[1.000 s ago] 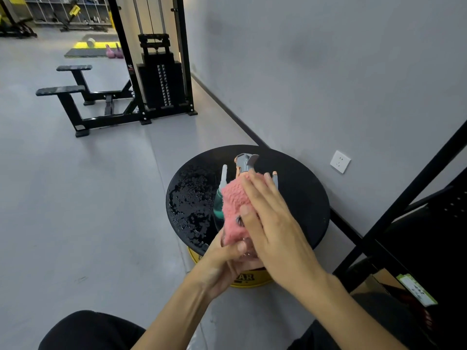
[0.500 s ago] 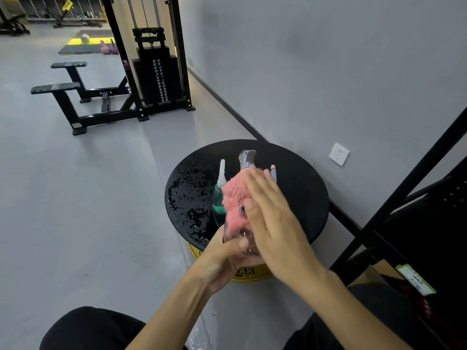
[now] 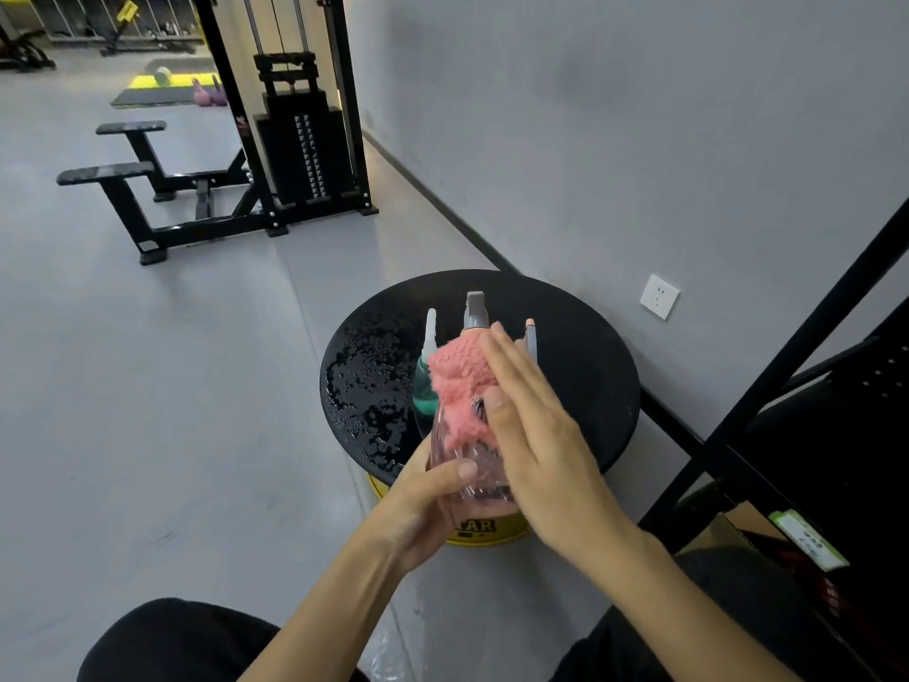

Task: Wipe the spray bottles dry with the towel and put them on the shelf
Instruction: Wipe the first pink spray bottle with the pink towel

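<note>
My left hand (image 3: 423,504) grips the base of a clear pinkish spray bottle (image 3: 467,477) with a grey nozzle, held tilted over the round black table (image 3: 580,366). My right hand (image 3: 531,430) presses a pink towel (image 3: 460,386) against the bottle's upper body with straight fingers. Behind it stands a teal bottle (image 3: 424,381) with a white nozzle. The tip of a third bottle (image 3: 530,334) shows past my right fingers; its body is hidden.
Water drops cover the table's left part (image 3: 369,386). A yellow base (image 3: 482,531) sits under the table. A black shelf frame (image 3: 787,386) stands at the right by the grey wall and its socket (image 3: 659,296). A weight machine (image 3: 295,140) and benches lie far left.
My right hand with the towel has slid up the bottle toward the nozzle. My left hand keeps its grip on the base.
</note>
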Demonstrator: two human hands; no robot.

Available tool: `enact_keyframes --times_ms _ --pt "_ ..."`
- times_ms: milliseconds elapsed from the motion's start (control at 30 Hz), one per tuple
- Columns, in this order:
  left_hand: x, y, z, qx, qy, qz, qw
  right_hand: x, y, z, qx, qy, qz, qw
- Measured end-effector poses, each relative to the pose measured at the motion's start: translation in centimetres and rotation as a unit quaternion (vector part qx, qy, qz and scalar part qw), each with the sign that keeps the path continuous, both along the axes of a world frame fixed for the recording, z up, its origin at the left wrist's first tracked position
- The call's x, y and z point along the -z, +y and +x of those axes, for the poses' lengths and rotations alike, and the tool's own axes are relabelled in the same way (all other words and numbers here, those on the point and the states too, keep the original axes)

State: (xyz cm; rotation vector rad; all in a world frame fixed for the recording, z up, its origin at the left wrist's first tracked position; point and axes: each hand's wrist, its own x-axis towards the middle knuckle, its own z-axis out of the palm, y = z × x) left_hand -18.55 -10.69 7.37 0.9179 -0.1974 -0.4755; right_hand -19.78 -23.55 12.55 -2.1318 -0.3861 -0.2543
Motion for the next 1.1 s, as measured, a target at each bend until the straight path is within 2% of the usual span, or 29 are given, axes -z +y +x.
enact_keyframes --times_ms 100,267,367,600,700,800,867,967,1100 --pt "0.1 -0.1 0.1 0.004 -0.016 -0.002 1.0 -0.5 -0.3 1.0 0.013 0.029 0.028 0.999" --pt "0.2 0.1 0.3 -0.03 -0.001 -0.038 0.999 1.1 0.4 -0.9 0.005 0.006 0.003 1.0" --pt "0.1 0.4 0.5 -0.045 0.013 -0.025 0.999 1.9 0.7 -1.8 0.001 -0.004 -0.005 1.0" --pt "0.3 0.3 0.0 0.007 -0.018 0.022 1.0 -0.6 -0.1 1.6 0.016 0.092 0.134 0.987" --pt "0.0 0.1 0.1 -0.015 -0.01 0.015 1.0 -0.1 0.2 1.1 0.024 0.115 0.165 0.979" --pt "-0.2 0.1 0.5 -0.057 0.037 -0.009 0.998 1.3 1.0 -0.4 0.023 0.118 0.177 0.977" --pt "-0.2 0.4 0.8 -0.072 0.061 -0.013 0.995 2.2 1.7 -1.6 0.029 0.086 0.151 0.984" --pt "-0.2 0.8 1.2 -0.073 0.057 -0.009 0.996 3.0 2.9 -2.9 0.039 -0.01 0.084 0.996" --pt "-0.5 0.7 1.1 -0.086 0.06 0.012 0.994 3.4 3.6 -3.0 0.064 -0.105 -0.069 0.99"
